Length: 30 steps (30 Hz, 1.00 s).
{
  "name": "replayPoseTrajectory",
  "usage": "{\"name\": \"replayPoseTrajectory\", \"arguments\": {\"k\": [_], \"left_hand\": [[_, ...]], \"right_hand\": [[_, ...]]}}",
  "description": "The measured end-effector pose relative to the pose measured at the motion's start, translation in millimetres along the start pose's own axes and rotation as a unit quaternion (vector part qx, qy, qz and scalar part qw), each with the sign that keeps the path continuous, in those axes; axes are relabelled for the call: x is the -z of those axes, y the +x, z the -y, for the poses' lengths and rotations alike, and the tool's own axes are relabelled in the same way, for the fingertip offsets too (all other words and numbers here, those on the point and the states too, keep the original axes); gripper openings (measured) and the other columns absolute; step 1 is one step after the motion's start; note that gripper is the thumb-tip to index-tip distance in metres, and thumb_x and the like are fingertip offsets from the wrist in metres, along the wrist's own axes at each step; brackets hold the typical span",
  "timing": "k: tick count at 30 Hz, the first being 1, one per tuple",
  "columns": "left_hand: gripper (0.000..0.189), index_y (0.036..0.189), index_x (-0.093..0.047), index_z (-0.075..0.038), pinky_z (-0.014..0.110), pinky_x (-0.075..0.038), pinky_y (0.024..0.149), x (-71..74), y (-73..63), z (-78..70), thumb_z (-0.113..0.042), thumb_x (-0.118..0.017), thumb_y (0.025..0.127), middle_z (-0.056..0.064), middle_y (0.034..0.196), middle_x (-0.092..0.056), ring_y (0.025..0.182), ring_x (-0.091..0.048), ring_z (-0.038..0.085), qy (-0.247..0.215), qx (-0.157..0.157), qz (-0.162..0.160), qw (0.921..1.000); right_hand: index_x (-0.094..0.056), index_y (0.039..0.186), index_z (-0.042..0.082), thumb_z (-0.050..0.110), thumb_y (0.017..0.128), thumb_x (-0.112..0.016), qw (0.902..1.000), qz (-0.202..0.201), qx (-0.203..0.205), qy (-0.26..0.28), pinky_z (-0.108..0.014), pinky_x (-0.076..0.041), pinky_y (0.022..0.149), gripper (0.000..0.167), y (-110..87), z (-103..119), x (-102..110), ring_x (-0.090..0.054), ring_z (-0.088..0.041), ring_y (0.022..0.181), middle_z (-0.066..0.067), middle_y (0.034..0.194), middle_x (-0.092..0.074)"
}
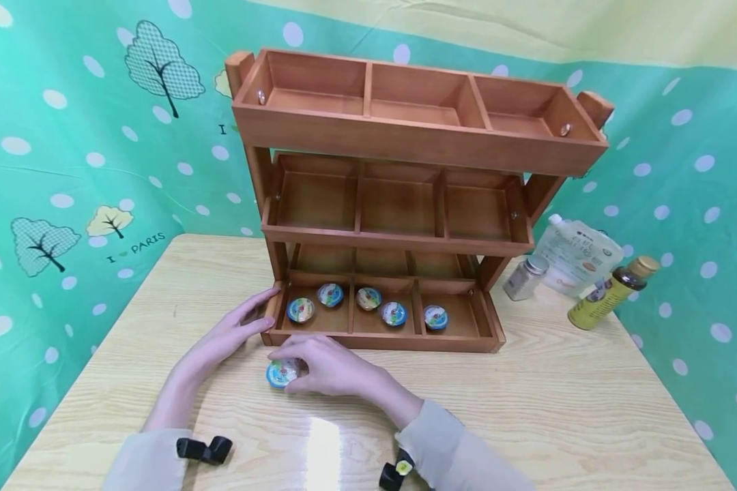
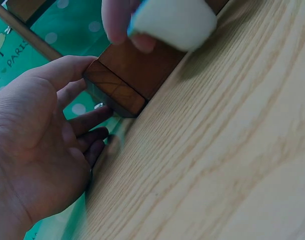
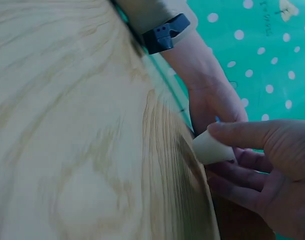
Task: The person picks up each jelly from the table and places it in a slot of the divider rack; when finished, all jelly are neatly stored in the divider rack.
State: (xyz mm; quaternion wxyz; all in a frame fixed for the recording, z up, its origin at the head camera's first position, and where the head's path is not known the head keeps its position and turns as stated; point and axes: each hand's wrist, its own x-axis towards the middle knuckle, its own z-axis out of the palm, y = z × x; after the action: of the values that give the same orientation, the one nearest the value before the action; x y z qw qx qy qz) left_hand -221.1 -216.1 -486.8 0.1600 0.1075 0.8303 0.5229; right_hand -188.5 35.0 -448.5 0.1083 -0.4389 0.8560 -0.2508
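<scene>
My right hand (image 1: 328, 365) pinches a small foil-lidded cup (image 1: 281, 374) between thumb and fingers, just in front of the wooden rack (image 1: 381, 342). The cup has a blue-rimmed printed lid; its white side (image 3: 212, 149) shows in the right wrist view. At the rack's lower left end, my left hand (image 1: 233, 332) touches the wood with its thumb and fingertips, the fingers loosely bent in the left wrist view. The bottom tier holds similar cups: two in the left compartment, two in the middle compartment, and a single cup (image 1: 435, 317) in the right one.
The rack has three tiers, each with dividers; its upper tray (image 1: 417, 140) overhangs the lower ones. Right of it stand a shaker jar (image 1: 526, 277), a white spouted pouch (image 1: 577, 256) and a yellow bottle (image 1: 611, 293). A polka-dot curtain (image 1: 98, 170) hangs behind the wooden table (image 1: 559, 416).
</scene>
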Motion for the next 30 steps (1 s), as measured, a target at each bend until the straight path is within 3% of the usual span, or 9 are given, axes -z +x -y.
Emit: {"name": "replayPoseTrajectory", "arguments": {"k": [3, 5, 12, 17, 22, 30], "left_hand": [[0.064, 0.162, -0.024, -0.042, 0.083, -0.031, 0.107, -0.1, 0.3, -0.4, -0.047, -0.052, 0.106, 0.004, 0.175, -0.014, 0.16, -0.01, 0.046, -0.002, 0.001, 0.003, 1.0], [0.064, 0.162, -0.024, -0.042, 0.084, -0.031, 0.106, -0.5, 0.7, -0.6, -0.047, -0.053, 0.105, 0.004, 0.175, -0.014, 0.16, -0.01, 0.046, -0.003, 0.001, 0.003, 1.0], [0.064, 0.163, -0.024, -0.04, 0.083, -0.029, 0.108, -0.2, 1.5, -0.8, -0.047, -0.053, 0.105, 0.005, 0.175, -0.014, 0.16, -0.009, 0.045, -0.006, 0.001, 0.002, 1.0], [0.064, 0.163, -0.025, -0.04, 0.081, -0.026, 0.113, -0.1, 2.7, 0.0, -0.046, -0.053, 0.106, 0.005, 0.175, -0.014, 0.161, -0.008, 0.044, -0.013, -0.001, 0.003, 0.9999], [0.064, 0.163, -0.026, -0.039, 0.079, -0.02, 0.117, -0.6, 3.3, 1.2, -0.045, -0.054, 0.105, 0.005, 0.175, -0.014, 0.161, -0.006, 0.043, -0.019, -0.005, 0.003, 0.9998], [0.065, 0.163, -0.027, -0.035, 0.076, -0.013, 0.121, -0.8, 2.4, 2.9, -0.043, -0.055, 0.105, 0.006, 0.175, -0.015, 0.161, -0.005, 0.042, -0.029, -0.012, -0.002, 0.9995]], "right_hand": [[-0.062, 0.144, 0.018, 0.029, 0.091, -0.079, 1.0, 0.0, 0.004, 0.007, -0.011, -0.046, 0.085, 0.056, -8.9, -1, 7, -0.057, -0.001, 0.099, 0.008, 0.134, -0.067], [-0.061, 0.144, 0.018, 0.029, 0.091, -0.079, 0.9997, -0.003, 0.007, 0.022, -0.01, -0.047, 0.085, 0.058, -16.3, -4, 13, -0.057, 0.001, 0.099, 0.009, 0.133, -0.067], [-0.061, 0.143, 0.011, 0.017, 0.087, -0.083, 0.9903, 0.001, -0.01, 0.139, -0.013, -0.054, 0.094, 0.06, -47.1, -18, 33, -0.059, 0.002, 0.103, 0.003, 0.131, -0.065], [-0.064, 0.14, 0.011, 0.012, 0.085, -0.084, 0.9826, -0.012, -0.039, 0.181, -0.019, -0.056, 0.098, 0.059, -74.7, -27, 54, -0.063, -0.002, 0.108, 0.002, 0.128, -0.063], [-0.068, 0.134, 0.01, 0.009, 0.083, -0.085, 0.9839, -0.053, -0.04, 0.166, -0.023, -0.06, 0.095, 0.055, -102.4, -41, 80, -0.067, -0.008, 0.106, -0.003, 0.124, -0.063], [-0.073, 0.122, 0.014, 0.021, 0.079, -0.09, 0.9878, -0.102, -0.09, 0.076, -0.028, -0.062, 0.083, 0.047, -141.0, -73, 118, -0.067, -0.007, 0.093, 0.003, 0.114, -0.068]]}}
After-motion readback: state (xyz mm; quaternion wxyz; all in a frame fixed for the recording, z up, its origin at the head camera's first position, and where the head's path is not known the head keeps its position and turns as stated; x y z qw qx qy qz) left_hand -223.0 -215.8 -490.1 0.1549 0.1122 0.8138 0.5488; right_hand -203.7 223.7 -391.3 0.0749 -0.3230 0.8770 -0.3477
